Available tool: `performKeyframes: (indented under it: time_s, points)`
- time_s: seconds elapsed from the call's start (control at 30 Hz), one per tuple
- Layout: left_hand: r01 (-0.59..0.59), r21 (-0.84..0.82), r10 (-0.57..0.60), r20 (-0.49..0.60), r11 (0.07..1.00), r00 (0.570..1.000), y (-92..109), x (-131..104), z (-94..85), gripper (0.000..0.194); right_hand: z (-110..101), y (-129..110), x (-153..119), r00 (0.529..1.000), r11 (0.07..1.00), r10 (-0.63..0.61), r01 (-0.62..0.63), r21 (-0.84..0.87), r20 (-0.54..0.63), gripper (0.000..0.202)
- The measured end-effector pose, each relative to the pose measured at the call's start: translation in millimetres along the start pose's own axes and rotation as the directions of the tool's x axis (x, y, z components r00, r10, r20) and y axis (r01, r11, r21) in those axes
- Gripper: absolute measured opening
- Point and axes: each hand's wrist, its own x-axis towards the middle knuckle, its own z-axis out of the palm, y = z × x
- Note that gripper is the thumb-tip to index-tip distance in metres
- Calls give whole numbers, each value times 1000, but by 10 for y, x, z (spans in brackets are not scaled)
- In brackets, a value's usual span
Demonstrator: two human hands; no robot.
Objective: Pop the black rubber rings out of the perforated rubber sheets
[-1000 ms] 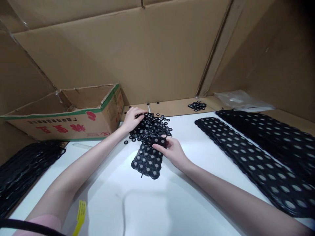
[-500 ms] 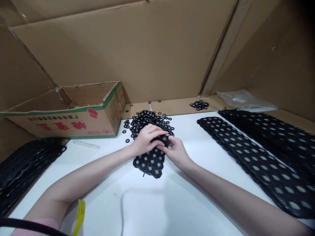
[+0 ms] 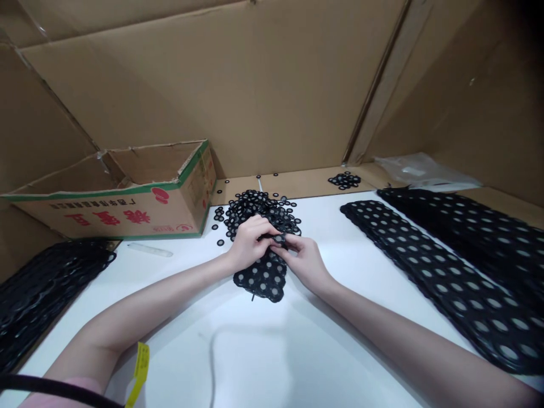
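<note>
A black sheet with pale round spots [image 3: 266,277] hangs from between both hands at the middle of the white table. My left hand [image 3: 251,241] pinches its upper edge from the left, thumb and fingers closed. From the right, my right hand [image 3: 304,258] grips the same edge between thumb and forefinger. The two sets of fingertips nearly meet, and the folded part between them is partly hidden. Just behind the hands lies a heap of small black rings with pale centres [image 3: 250,201].
An open cardboard box [image 3: 170,212] stands at the left. Dark sheets [image 3: 46,283] are stacked in front of it, near a whitish stick [image 3: 151,250]. Spotted black strips [image 3: 425,260] lie at the right. A small ring pile [image 3: 345,181] and plastic bag [image 3: 420,170] are behind.
The hanging end of the black sheet has shifted slightly right and up. The fingers of both hands have closed in around the folded edge, covering more of it.
</note>
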Motion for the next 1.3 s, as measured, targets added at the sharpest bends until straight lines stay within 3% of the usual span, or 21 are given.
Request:
performKeyframes:
  time_s: [0.23, 0.33, 0.47, 0.57, 0.63, 0.77, 0.9, 0.97, 1.03, 1.1, 1.2, 1.3]
  points:
    - [-9, 62, 10, -17, 998, 1000, 25, 4, 13, 20, -1, -4, -12, 1000, 999, -1, 1, -48, 3, 25]
    - [-41, 18, 41, 17, 999, 999, 17, 33, -29, 10, -2, -10, -17, 1000, 998, 7, -8, -57, -21, 31]
    - [-52, -51, 51, -8, 997, 999, 35, 84, -85, 20, -7, -30, -24, 1000, 999, 6, -6, -33, -13, 32]
    - [-35, -92, 32, -37, 995, 999, 49, 106, -91, 7, -13, -47, -21, 1000, 1000, 6, -6, -22, 4, 26]
    - [11, -159, -16, -34, 987, 999, 47, 120, -92, 7, -15, -53, -14, 1000, 1000, 9, -9, -26, 12, 25]
    - [215, -382, -256, -58, 899, 965, 22, 223, -182, 9, -2, -38, 5, 1000, 1000, 20, -20, 3, 20, 25]
    - [223, -510, -389, -245, 831, 888, -61, 486, -413, 8, 22, -3, 10, 995, 993, 93, -95, 76, 36, 16]
    - [176, -450, -355, -351, 875, 867, -149, 619, -507, 10, 25, 2, 11, 993, 989, 111, -113, 92, 33, 16]
    - [166, -294, -269, -355, 941, 895, -273, 694, -534, 9, 17, -2, 12, 996, 992, 85, -87, 93, 28, 19]
    - [164, -85, -181, -288, 983, 940, -416, 696, -496, 9, 4, -7, 14, 998, 993, 52, -55, 102, 36, 20]
    - [163, 205, -138, -130, 965, 982, -573, 606, -408, 12, -11, -2, 19, 998, 992, 44, -50, 118, 53, 21]
    - [146, 287, -111, -134, 947, 985, -541, 483, -397, 19, -16, 4, 21, 996, 988, 46, -56, 142, 72, 21]
